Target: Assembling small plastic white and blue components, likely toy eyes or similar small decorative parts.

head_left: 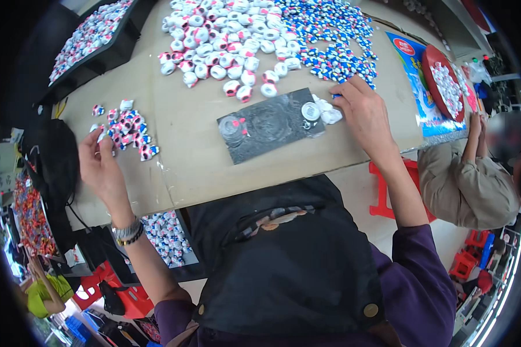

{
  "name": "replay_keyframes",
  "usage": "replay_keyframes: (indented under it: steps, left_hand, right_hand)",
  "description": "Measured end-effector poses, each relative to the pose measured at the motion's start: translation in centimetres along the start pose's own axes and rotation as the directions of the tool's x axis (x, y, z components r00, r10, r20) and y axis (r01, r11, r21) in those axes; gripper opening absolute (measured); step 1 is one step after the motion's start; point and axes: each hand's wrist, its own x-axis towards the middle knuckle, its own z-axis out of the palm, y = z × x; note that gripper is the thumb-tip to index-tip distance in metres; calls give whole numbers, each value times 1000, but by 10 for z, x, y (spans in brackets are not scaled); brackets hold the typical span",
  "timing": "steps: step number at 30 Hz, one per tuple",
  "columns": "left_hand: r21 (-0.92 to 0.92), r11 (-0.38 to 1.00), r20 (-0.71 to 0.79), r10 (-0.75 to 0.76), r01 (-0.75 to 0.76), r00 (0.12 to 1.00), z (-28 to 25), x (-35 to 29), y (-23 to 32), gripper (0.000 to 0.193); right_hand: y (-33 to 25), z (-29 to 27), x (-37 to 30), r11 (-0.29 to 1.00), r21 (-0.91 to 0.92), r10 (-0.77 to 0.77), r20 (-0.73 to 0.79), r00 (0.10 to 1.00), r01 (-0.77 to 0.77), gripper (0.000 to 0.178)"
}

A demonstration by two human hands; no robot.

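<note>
Look: small white round plastic caps [330, 113], bunched together, glossy.
Axis: too small and round to tell any pointing.
Right hand [364, 115]: fingers curled narrow over the caps, fingertips touching them, at the dark grey rectangular mat [269, 124] edge.
Left hand [101, 165]: fingers pinching a small pink-and-white cap piece [101, 136], loose pile of pink, white and blue pieces [130, 134] just beyond its fingertips.

Left hand [101, 165] fingertips hide small piece; right hand [362, 113] covers white pieces [330, 113]; grip unclear.
</note>
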Motion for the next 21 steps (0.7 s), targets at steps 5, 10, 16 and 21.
replay_keyframes:
  steps: [5, 10, 16, 21]
  left_hand:
    - [521, 768, 92, 385, -373, 919, 30, 3, 31, 36]
    - [192, 807, 486, 417, -558, 769, 84, 3, 63, 62]
    - [124, 779, 423, 519, -615, 743, 132, 22, 59, 76]
    - [133, 745, 420, 555, -654, 718, 139, 20, 59, 72]
  right_hand:
    - [-3, -1, 0, 998, 50, 47, -3, 999, -47, 14]
    - [0, -1, 3, 976, 211, 65, -41, 997, -55, 19]
    - [8, -17, 5, 540, 796, 287, 129, 949, -272, 18]
    - [6, -14, 9, 284, 887, 342, 260, 903, -363, 20]
